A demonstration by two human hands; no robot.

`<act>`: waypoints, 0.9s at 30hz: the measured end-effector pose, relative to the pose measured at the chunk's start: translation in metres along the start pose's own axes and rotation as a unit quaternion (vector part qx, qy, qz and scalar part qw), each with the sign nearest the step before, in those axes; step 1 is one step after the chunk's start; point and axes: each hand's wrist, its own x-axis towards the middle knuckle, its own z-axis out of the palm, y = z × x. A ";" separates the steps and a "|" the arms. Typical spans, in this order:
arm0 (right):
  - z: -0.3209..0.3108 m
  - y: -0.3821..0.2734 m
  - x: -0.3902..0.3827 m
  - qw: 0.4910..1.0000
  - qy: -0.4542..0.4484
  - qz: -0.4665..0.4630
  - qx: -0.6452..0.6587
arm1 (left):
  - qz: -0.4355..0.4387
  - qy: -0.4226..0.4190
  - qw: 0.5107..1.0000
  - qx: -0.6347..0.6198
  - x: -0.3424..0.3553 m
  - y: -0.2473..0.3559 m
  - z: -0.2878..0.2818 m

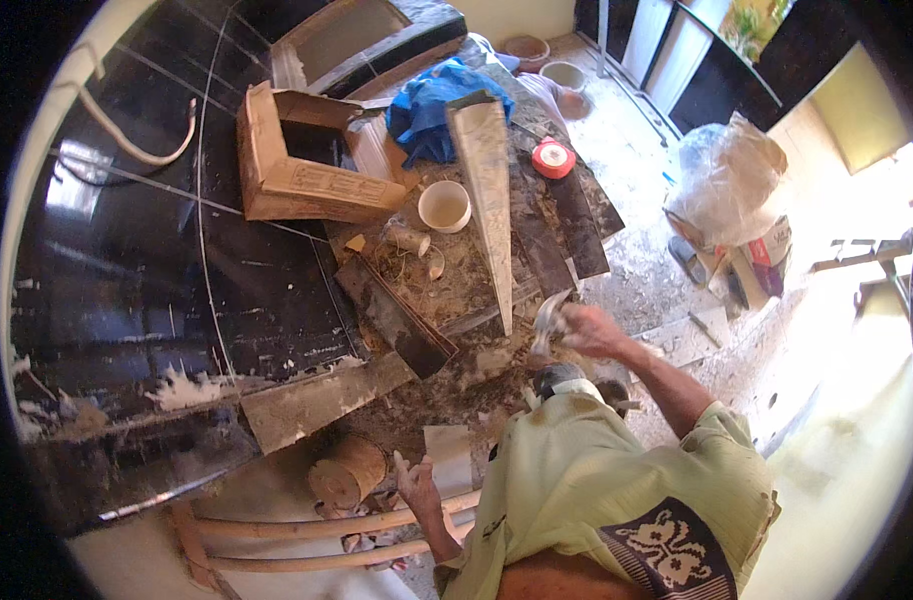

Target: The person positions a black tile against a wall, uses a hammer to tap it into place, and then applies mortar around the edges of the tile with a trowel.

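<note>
My right hand [594,332] is closed round a hammer [550,322] with a curved metal head, just beyond my knees; its handle is mostly hidden. Past the hammer, a long pale tapering board [485,190] points its narrow end toward me. My left hand [418,487] hangs low with its fingers apart and nothing in it. It is nearest to a round wooden block [349,474] and a pale flat strip [448,460]. A dark tile piece [397,316] lies on the dirty work surface to the left.
A cardboard box [317,185], a white bowl [445,206], a blue plastic sheet [442,110] and a red tape measure [554,158] stand ahead. Black tiles [127,270] spread out at the left. Wooden poles [317,528] run below. A plastic-covered sack [727,180] stands on the right.
</note>
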 end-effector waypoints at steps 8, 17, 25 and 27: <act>-0.023 0.078 0.121 0.962 0.196 0.021 -0.190 | -0.005 -0.098 0.994 0.052 0.036 -0.001 0.009; -0.015 0.081 0.197 0.970 0.166 0.009 -0.177 | 0.015 -0.214 0.948 0.237 0.049 -0.001 0.021; -0.007 0.090 0.190 0.928 0.244 -0.071 -0.272 | 0.044 -0.267 0.930 0.247 0.065 -0.064 0.019; 0.013 0.137 0.207 0.864 0.410 0.034 -0.289 | 0.076 -0.275 0.928 0.240 0.065 -0.069 0.025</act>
